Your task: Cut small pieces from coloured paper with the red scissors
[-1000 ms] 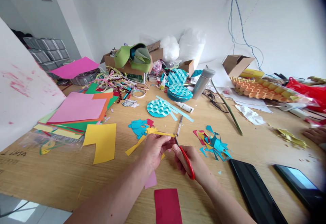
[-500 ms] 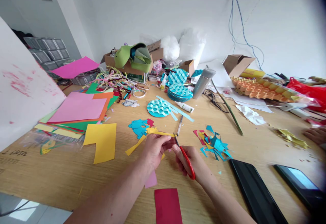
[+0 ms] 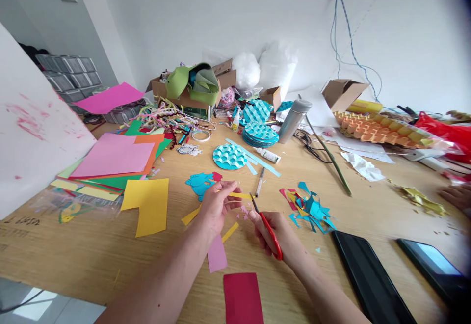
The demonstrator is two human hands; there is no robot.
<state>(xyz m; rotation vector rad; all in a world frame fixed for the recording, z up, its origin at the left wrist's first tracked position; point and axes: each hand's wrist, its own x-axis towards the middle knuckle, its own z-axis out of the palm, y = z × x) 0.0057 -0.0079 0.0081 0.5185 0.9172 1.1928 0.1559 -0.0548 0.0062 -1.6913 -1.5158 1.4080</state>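
Note:
My left hand [image 3: 220, 203] pinches a narrow yellow paper strip [image 3: 241, 195] that points to the right. In my right hand [image 3: 270, 233] are red-handled scissors [image 3: 273, 235], their blades at the strip's right end. Blue fish cutouts [image 3: 200, 184] lie just behind my left hand, with a red cutout [image 3: 217, 176] beside them. Under and near the left wrist are a pink paper piece [image 3: 217, 255] and a loose yellow strip [image 3: 230, 232]. Tiny pink scraps [image 3: 243, 212] lie between the hands. A dark red paper rectangle [image 3: 243, 297] sits nearest me.
Yellow paper [image 3: 152, 206] and stacked coloured sheets [image 3: 114, 154] lie left. Paper scraps [image 3: 312, 211] and a black phone [image 3: 368, 275] are right. Behind stand a turquoise wavy disc [image 3: 229, 156], a glue tube [image 3: 268, 155], a pen [image 3: 260, 181] and a grey bottle [image 3: 294, 120]. Another person's hand [image 3: 456, 195] shows far right.
My left hand has shifted slightly left and turned, now covering the yellow fish cutout seen before. More of the pink paper and the loose yellow strip shows. The scissors have hardly moved.

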